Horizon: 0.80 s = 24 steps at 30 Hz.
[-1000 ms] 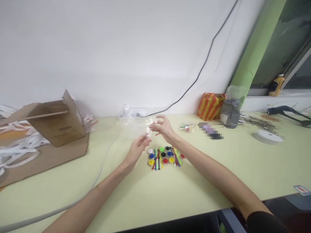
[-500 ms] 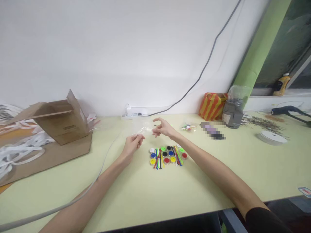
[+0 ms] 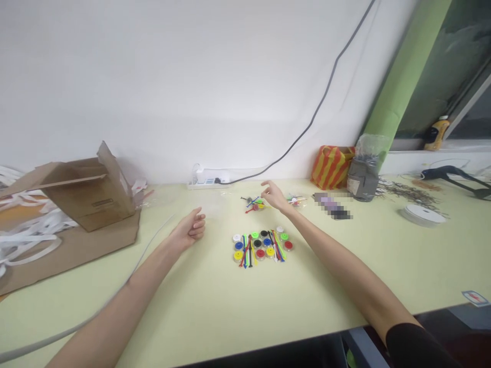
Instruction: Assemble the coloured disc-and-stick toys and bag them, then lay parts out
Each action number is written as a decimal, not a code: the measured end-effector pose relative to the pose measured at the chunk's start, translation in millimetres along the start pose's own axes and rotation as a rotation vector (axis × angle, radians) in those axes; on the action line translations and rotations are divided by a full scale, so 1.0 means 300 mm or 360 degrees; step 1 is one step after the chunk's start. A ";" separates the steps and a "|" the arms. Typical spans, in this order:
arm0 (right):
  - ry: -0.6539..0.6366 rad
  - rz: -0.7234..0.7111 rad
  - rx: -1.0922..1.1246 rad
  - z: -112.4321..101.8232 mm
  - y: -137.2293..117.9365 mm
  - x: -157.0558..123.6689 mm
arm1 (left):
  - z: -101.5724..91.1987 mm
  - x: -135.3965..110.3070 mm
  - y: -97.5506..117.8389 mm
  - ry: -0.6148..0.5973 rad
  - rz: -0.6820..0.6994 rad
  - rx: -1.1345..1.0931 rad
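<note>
Nearest on the bench (image 3: pixel 215 306) sit coloured round pots (image 3: pixel 261 248) with sticks, between the hands. The left hand (image 3: pixel 188 230) lies to their left, fingers loosely curled, empty. Farther back, the right hand (image 3: pixel 274 196), fingers narrowly parted and empty, is just right of a small stick pile (image 3: pixel 253 203), its long axis running along the back edge, with nothing between them.
</note>
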State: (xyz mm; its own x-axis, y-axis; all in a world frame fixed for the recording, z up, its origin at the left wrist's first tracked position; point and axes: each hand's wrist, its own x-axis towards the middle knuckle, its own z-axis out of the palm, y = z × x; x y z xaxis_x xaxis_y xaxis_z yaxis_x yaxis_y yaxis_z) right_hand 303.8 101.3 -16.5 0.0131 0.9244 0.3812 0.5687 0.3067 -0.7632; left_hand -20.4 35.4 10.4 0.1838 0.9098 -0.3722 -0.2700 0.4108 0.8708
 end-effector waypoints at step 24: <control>-0.0413 -0.0232 -0.0644 -0.082 0.020 0.002 | 0.115 -0.047 -0.090 0.0088 0.0590 0.0342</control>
State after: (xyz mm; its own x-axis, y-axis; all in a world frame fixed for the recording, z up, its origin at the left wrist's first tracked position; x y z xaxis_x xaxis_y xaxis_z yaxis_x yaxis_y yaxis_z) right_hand 327.5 98.1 -8.0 -0.2657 0.9202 0.2874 0.8234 0.3717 -0.4288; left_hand 16.9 9.4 3.2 0.0593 0.9977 -0.0331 -0.1040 0.0392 0.9938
